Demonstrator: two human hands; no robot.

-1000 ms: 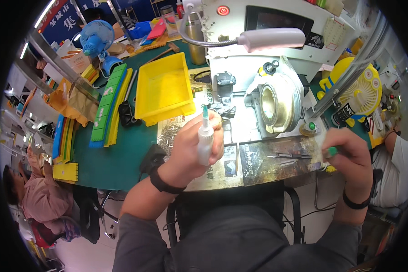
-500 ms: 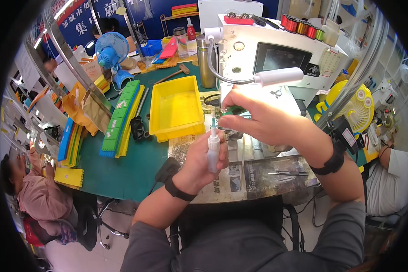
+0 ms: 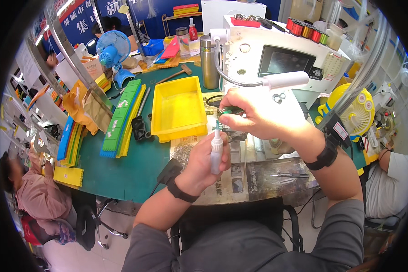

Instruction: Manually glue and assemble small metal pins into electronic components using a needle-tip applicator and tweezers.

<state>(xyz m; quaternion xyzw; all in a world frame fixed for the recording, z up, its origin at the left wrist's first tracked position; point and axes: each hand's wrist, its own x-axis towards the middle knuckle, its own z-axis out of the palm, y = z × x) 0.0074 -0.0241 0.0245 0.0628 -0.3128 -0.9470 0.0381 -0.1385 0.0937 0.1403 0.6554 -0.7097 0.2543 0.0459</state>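
Note:
My left hand (image 3: 201, 162) is closed around a small white squeeze bottle (image 3: 216, 158), held upright with its thin green tip (image 3: 218, 124) pointing up. Just above and to the right, my right hand (image 3: 264, 115) pinches a small green piece (image 3: 232, 109) between thumb and fingers; what kind of piece it is, I cannot make out. The bottle's tip sits close beside the right fingertips, and whether they touch is unclear. Beneath the hands lies a worn, paper-covered work surface (image 3: 204, 192) with small metal parts (image 3: 182, 152).
A yellow plastic bin (image 3: 179, 131) stands left of my hands. Behind the right hand is a white machine (image 3: 254, 59) with a screen and a bendable lamp (image 3: 285, 80). Tweezers (image 3: 289, 175) lie at the near right. Green and yellow boards (image 3: 122, 115) lie at left. A yellow fan (image 3: 349, 109) stands at right.
The whole view has shifted slightly, with the scene a little farther right. The right fingers have turned a little, showing more of the green piece. Both hands keep their holds.

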